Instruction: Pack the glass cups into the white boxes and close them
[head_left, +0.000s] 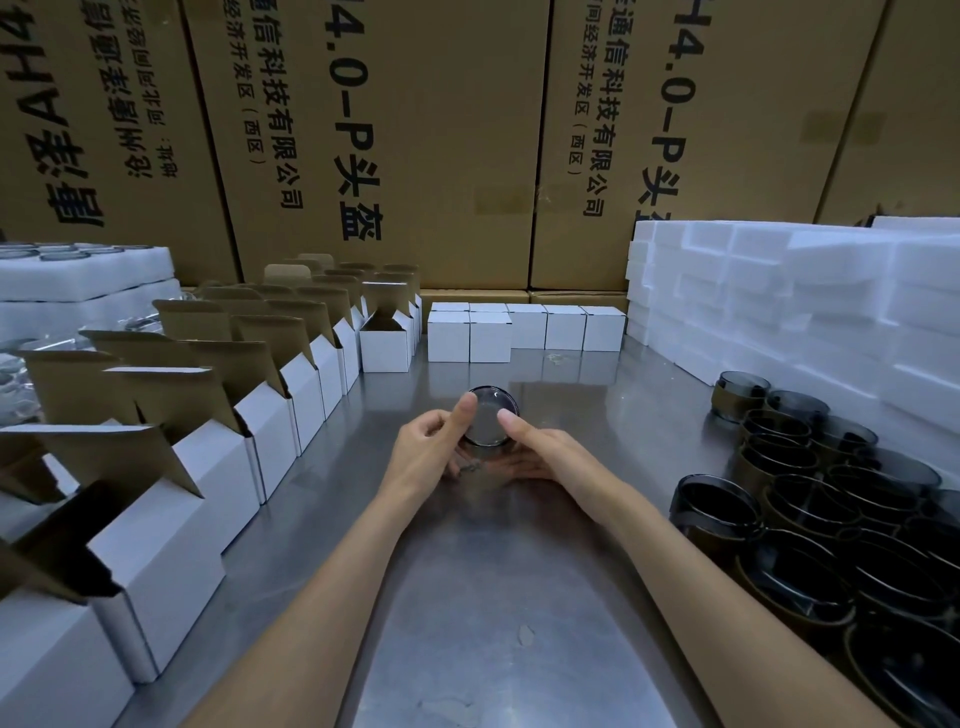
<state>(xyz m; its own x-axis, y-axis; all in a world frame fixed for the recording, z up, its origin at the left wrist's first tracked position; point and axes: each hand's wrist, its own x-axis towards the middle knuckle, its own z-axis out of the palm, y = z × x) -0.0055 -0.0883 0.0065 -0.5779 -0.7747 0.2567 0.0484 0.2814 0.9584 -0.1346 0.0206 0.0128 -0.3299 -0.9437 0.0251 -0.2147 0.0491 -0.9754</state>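
Observation:
A smoky glass cup (488, 417) is held over the middle of the steel table, its round base turned toward me. My left hand (434, 451) grips it from the left with the thumb on the rim. My right hand (540, 449) holds it from the right, thumb up against the glass. Open white boxes (270, 431) with brown flaps raised run in a row along the left side. Several closed white boxes (491, 338) stand at the back centre. Many dark glass cups (810, 483) crowd the right side.
White foam blocks (779, 296) are stacked at the back right, and foam trays with glass (83, 275) sit at the back left. Tall brown cartons (415, 130) wall off the back. The steel table (493, 597) shows between my forearms.

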